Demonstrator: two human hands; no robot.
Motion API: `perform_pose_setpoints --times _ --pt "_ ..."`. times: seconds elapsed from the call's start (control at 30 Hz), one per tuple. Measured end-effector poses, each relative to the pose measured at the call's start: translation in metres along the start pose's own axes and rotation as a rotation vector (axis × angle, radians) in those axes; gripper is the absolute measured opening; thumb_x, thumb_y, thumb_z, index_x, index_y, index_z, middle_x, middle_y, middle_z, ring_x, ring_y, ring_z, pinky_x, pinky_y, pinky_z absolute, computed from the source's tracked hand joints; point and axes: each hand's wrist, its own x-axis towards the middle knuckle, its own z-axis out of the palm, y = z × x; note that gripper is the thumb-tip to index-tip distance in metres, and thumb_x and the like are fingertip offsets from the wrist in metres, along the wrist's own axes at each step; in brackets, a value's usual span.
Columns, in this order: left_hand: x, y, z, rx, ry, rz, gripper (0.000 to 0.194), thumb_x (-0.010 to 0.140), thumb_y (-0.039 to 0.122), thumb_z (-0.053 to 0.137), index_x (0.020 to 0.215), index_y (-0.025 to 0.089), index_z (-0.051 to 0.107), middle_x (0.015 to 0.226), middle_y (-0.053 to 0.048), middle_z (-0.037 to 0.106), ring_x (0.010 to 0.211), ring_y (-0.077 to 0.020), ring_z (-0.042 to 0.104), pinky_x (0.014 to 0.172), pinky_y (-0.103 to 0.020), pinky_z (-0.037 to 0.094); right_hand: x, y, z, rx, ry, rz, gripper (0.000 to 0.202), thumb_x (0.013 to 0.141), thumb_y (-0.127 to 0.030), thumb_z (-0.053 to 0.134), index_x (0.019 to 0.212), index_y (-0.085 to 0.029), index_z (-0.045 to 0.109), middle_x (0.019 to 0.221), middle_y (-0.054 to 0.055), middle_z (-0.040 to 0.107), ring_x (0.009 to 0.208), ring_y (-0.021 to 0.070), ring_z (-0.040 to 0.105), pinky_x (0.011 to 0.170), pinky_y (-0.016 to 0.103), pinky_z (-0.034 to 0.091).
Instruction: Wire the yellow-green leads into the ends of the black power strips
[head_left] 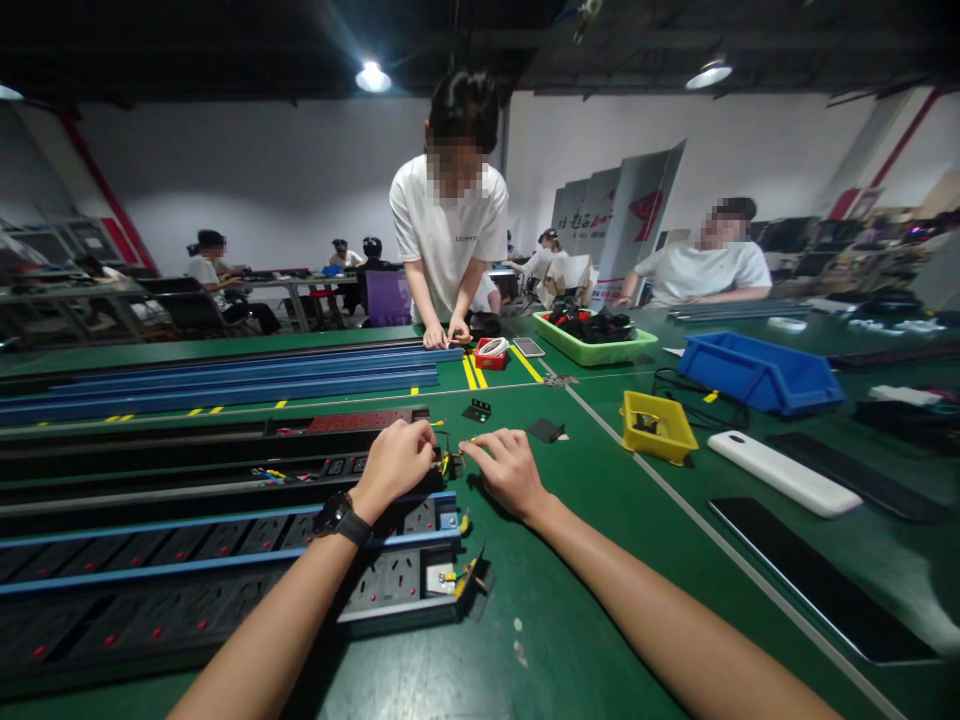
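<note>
Wires [448, 465], yellow and dark, stood out at the open right-hand end of a black socket strip [346, 467] on the green tabletop [570, 600], between the two hands. The strip's long axis ran crosswise, away to the left; its wired end faced the right hand [510, 468]. Left hand [397, 462] nearer, bent over that end; right hand just beyond it. Both grips narrow, thumbs close to forefingers; blur and small scale left it unclear whether either had closed on a wire. Blue-edged strip [225, 537] lay parallel, on the wearer's side. Writing: dark lettering on the facing co-worker's shirt [465, 240], starting "LE", rest illegible; red and dark characters on a banner [641, 210], unread. No brand legible on the watch [343, 517].
</note>
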Motion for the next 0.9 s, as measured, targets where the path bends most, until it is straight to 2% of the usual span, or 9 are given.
perform_pose_setpoints --times 0.13,0.27,0.37,0.5,0.63,0.7,0.8,0.9 --pt "-0.011 0.014 -0.027 -0.007 -0.100 0.103 0.017 0.085 0.016 0.058 0.090 0.026 0.071 0.080 -0.001 0.073 0.084 -0.0216 0.068 0.070 -0.028 0.042 -0.002 -0.003 0.003 0.024 0.075 -0.050 0.030 0.103 -0.013 0.053 0.119 -0.024 0.076 0.102 0.006 0.077 0.092 0.0204 0.059 0.084 0.037 0.034" --pt "-0.024 0.029 -0.038 -0.070 -0.118 0.122 0.015 0.090 0.025 0.059 0.099 0.029 0.071 0.094 0.000 0.077 0.088 -0.0204 0.071 0.069 -0.027 0.043 -0.004 -0.006 0.004 0.065 0.065 -0.078 0.031 0.104 -0.015 0.055 0.123 -0.028 0.075 0.105 0.005 0.076 0.096 0.0198 0.061 0.086 0.037 0.035" --pt "-0.027 0.032 -0.035 -0.101 -0.127 0.118 0.015 0.090 0.031 0.062 0.100 0.028 0.071 0.095 0.000 0.078 0.086 -0.0198 0.071 0.066 -0.026 0.042 -0.005 -0.008 0.003 0.074 0.063 -0.096 0.028 0.105 -0.020 0.054 0.121 -0.028 0.075 0.108 0.005 0.076 0.098 0.0200 0.062 0.087 0.037 0.036" --pt "-0.021 0.023 -0.027 -0.243 -0.160 0.101 0.014 0.089 0.037 0.066 0.097 0.028 0.073 0.090 0.002 0.078 0.081 -0.0180 0.071 0.064 -0.024 0.043 -0.006 -0.008 0.003 0.070 0.109 -0.101 0.029 0.106 -0.019 0.053 0.122 -0.028 0.075 0.106 0.005 0.077 0.096 0.0198 0.062 0.087 0.037 0.036" --pt "-0.016 0.014 -0.018 -0.407 -0.174 0.128 0.012 0.089 0.035 0.066 0.093 0.026 0.071 0.087 0.002 0.078 0.081 -0.0169 0.072 0.069 -0.024 0.047 -0.007 -0.007 0.004 0.083 0.045 -0.085 0.028 0.105 -0.021 0.056 0.124 -0.030 0.074 0.108 0.005 0.076 0.097 0.0199 0.062 0.087 0.036 0.037" --pt "-0.014 0.011 -0.014 -0.416 -0.166 0.129 0.012 0.088 0.035 0.066 0.091 0.025 0.070 0.083 0.002 0.077 0.077 -0.0170 0.071 0.068 -0.024 0.047 -0.007 -0.006 0.004 0.090 0.035 -0.087 0.028 0.104 -0.020 0.058 0.124 -0.030 0.074 0.109 0.005 0.075 0.099 0.0200 0.062 0.088 0.036 0.038" --pt "-0.014 0.008 -0.010 -0.394 -0.153 0.137 0.012 0.087 0.036 0.066 0.088 0.024 0.068 0.080 0.001 0.075 0.073 -0.0167 0.068 0.066 -0.025 0.047 -0.008 -0.003 0.003 0.095 0.091 -0.069 0.028 0.102 -0.019 0.058 0.123 -0.030 0.074 0.107 0.006 0.072 0.101 0.0211 0.060 0.090 0.035 0.039" --pt "-0.015 0.006 -0.009 -0.362 -0.145 0.166 0.010 0.086 0.033 0.066 0.086 0.024 0.067 0.078 0.003 0.073 0.070 -0.0151 0.065 0.066 -0.025 0.045 -0.007 0.002 0.003 0.095 0.150 0.029 0.025 0.100 -0.018 0.056 0.118 -0.023 0.073 0.104 0.010 0.067 0.098 0.0235 0.058 0.088 0.036 0.040"
